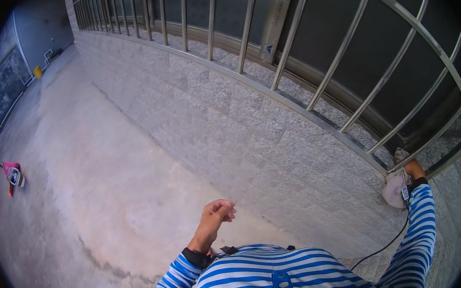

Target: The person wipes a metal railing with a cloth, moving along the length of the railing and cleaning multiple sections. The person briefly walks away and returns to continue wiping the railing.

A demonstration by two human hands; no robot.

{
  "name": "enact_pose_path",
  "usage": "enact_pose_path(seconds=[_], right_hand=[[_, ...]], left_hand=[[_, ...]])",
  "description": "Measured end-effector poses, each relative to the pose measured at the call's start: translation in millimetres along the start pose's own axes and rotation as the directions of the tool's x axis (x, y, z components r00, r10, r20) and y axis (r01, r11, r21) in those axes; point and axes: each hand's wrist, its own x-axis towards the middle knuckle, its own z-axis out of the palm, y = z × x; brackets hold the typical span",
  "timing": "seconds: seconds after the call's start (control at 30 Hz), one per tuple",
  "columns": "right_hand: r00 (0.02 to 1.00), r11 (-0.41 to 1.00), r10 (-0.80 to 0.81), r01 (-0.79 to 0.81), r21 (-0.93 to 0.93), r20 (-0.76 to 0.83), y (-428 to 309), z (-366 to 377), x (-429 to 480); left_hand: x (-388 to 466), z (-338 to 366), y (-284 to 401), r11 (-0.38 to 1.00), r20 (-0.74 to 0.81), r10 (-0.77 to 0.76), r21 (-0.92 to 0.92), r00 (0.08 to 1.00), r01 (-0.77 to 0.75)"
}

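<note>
My right hand (415,169) is at the near corner of the window's metal security grille (326,124), reaching past the lowest bars. A pale greyish cloth (397,188) hangs from it over the grille's bottom rail, and a bunched end of the cloth (401,154) shows inside the bars. The bars and cloth hide most of the fingers. In front of my body my left hand (219,211) is raised with loosely curled fingers and holds nothing. Dark glass panes and a metal window frame (276,18) stand behind the grille.
Below the grille runs a rough grey stone-tiled wall (221,132). A concrete floor (135,194) lies to the left. On it stand a small container with a pink cloth (11,167) and a long handle, and farther off a yellow bucket (38,71). A black cable (384,248) hangs from my right wrist.
</note>
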Motion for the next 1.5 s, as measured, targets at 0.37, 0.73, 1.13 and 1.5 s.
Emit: enact_pose_path(seconds=[0.37,0.73,1.13,1.5], right_hand=[[0.994,0.992,-0.106,0.108,-0.063,0.034,42.9,5.8,14.5],[0.993,0.996,-0.069,0.063,-0.062,-0.099,11.5,-6.9,-28.3],[0.679,0.988,-0.003,0.115,0.102,-0.734,-89.1,35.3,-136.8],[0.571,0.834,0.360,0.157,0.528,-0.738,-197.4,142.3,-199.0]], left_hand=[[-23.0,-10.2,-17.2,0.999,-0.049,-0.006,-0.051,0.999,0.003],[-33.8,-25.2,-25.6,0.997,-0.055,0.068,0.025,0.996,-0.067],[-33.1,-63.6,-19.1,1.000,-0.102,0.013,-0.010,0.995,-0.014],[-34.1,-145.7,10.6,0.998,-0.203,0.047,-0.026,0.978,-0.053]])
